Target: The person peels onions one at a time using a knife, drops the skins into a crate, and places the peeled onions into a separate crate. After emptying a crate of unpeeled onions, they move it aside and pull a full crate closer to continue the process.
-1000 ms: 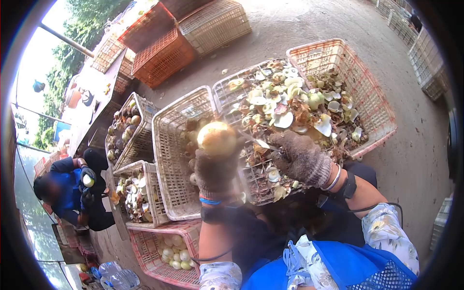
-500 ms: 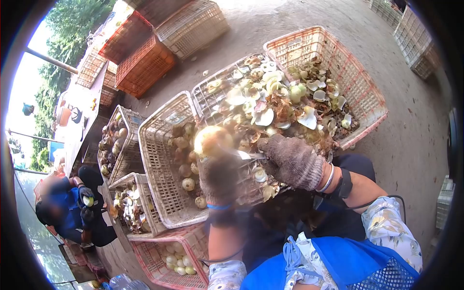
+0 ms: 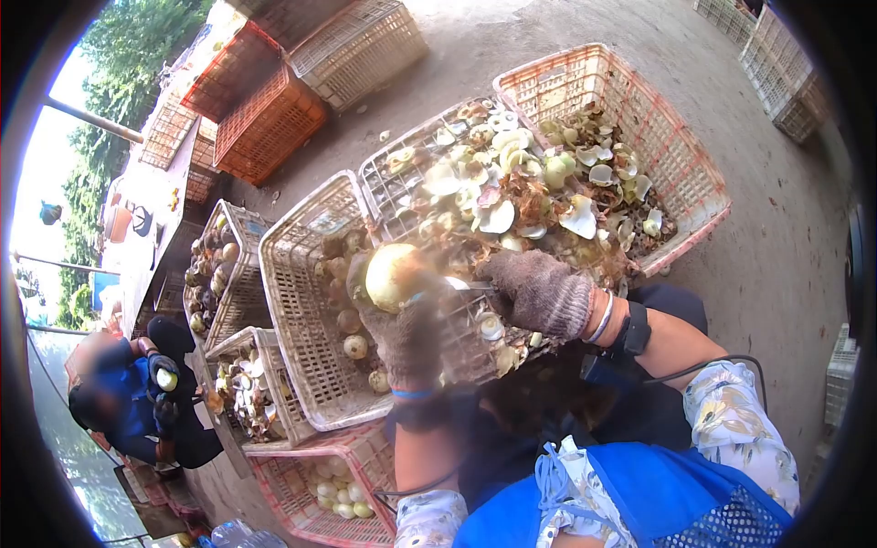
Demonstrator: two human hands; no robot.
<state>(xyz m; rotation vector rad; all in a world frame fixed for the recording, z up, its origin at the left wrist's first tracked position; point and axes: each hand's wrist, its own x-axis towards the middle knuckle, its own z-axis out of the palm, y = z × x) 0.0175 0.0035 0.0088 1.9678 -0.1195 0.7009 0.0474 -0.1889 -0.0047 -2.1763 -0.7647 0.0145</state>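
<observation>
A pale, round onion point(image 3: 393, 276) sits in my gloved left hand point(image 3: 404, 340), whose fingers close around its lower side; a hazy smear blurs part of this hand. In my gloved right hand point(image 3: 539, 294) is a small knife point(image 3: 464, 285), its blade pointing left toward the onion, with a narrow gap between them. Beneath both hands, onion peels and cut pieces point(image 3: 498, 216) cover a crate laid before me. Left of the onion stands a crate point(image 3: 279, 274) with several unpeeled onions point(image 3: 349, 321) inside.
A red-and-white crate point(image 3: 671, 155) with peel scraps stands at the right. Peeled onions point(image 3: 343, 500) lie in a pink crate near my left forearm. Another person point(image 3: 137, 393) sits at the left holding an onion. Orange crates point(image 3: 267, 128) are stacked at upper left.
My left hand has tilted slightly left with the onion, which now shows more sharply. My right hand and the knife have shifted a little to the left.
</observation>
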